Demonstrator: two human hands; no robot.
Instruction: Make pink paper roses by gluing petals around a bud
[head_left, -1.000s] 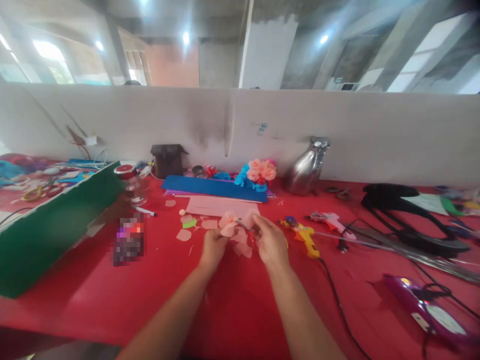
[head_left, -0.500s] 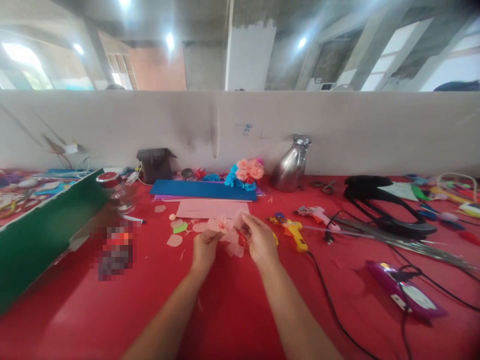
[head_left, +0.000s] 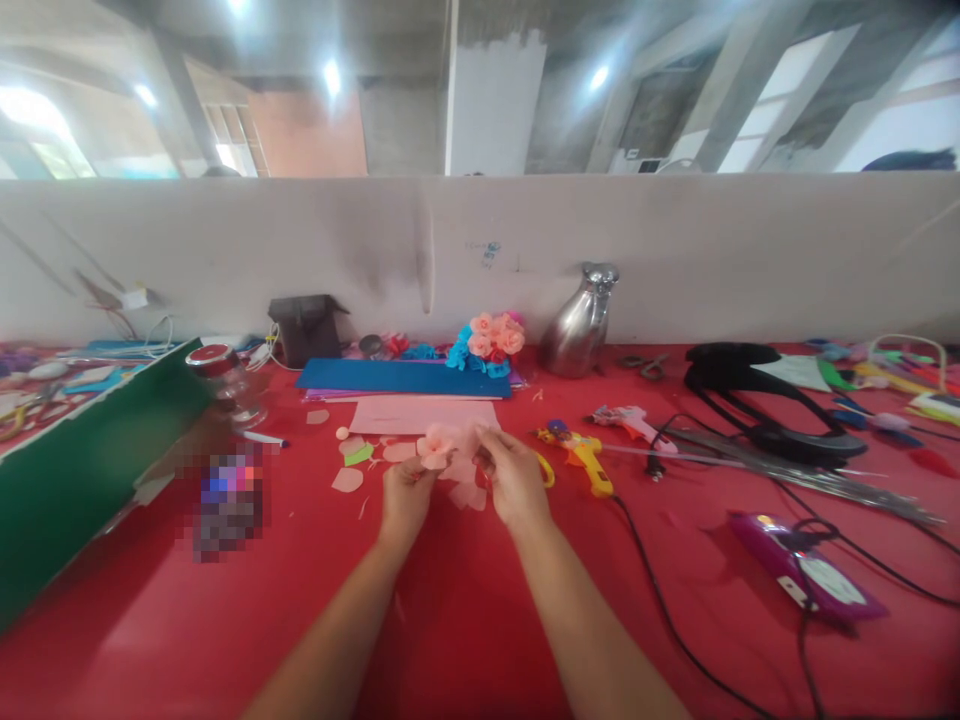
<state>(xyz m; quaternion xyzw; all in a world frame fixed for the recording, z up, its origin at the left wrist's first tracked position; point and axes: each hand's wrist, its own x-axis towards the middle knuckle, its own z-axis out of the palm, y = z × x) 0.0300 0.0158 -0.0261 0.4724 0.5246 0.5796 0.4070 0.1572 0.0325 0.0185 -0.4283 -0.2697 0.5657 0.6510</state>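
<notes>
Between the fingertips of my left hand (head_left: 406,500), closed in a pinch, is a pink paper flower (head_left: 435,447). My right hand (head_left: 514,478) is closed too, gripping a single pale pink petal (head_left: 469,438) by its edge just right of the flower. The petal and flower look close together; whether they touch I cannot tell. Under and behind my hands lie loose pink petals (head_left: 348,480), a green cut piece (head_left: 360,455) and a pink sheet (head_left: 420,416).
To the right are a yellow glue gun (head_left: 589,463), a pink glue gun (head_left: 630,424) and a purple power strip (head_left: 806,570) with black cords. Behind stand a steel jug (head_left: 579,328), blue sheets (head_left: 390,379) and a flower bunch (head_left: 495,338). A green board (head_left: 105,475) edges the left.
The flower in my left hand has turned and risen slightly, its petals showing more. My right hand holds the petal in nearly the same place. The whole view has shifted slightly.
</notes>
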